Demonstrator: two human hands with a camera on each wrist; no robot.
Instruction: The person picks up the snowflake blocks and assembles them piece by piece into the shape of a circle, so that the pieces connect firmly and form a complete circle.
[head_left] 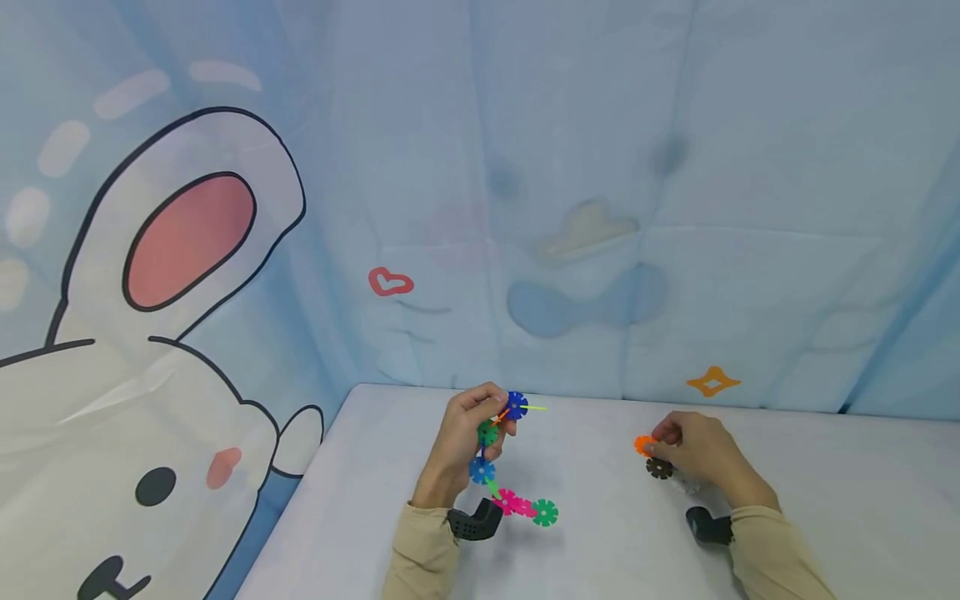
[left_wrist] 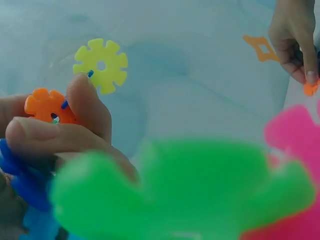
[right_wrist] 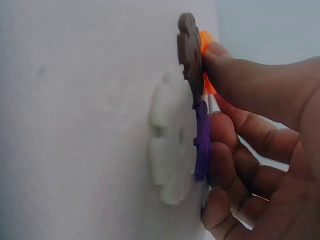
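Observation:
My left hand (head_left: 459, 433) holds up a linked chain of notched plastic snowflake discs. At its upper end are a dark blue disc (head_left: 517, 406) and a yellow disc (left_wrist: 102, 65); an orange disc (left_wrist: 45, 104) sits between the fingers. Lower down, a light blue disc (head_left: 482, 471), pink discs (head_left: 507, 502) and a green disc (head_left: 545, 512) dangle toward my wrist. Farther right, my right hand (head_left: 701, 450) pinches another orange disc (head_left: 642, 445) at the tabletop. By its fingers lie a brown disc (right_wrist: 190, 52), a purple disc (right_wrist: 202, 142) and a whitish disc (right_wrist: 170, 140).
A white-covered table (head_left: 600, 500) spans the area under both hands. Behind its far edge hangs a light blue printed curtain (head_left: 570, 167), with a large cartoon rabbit (head_left: 112, 433) on the left. Black wrist mounts (head_left: 477, 523) sit at both cuffs.

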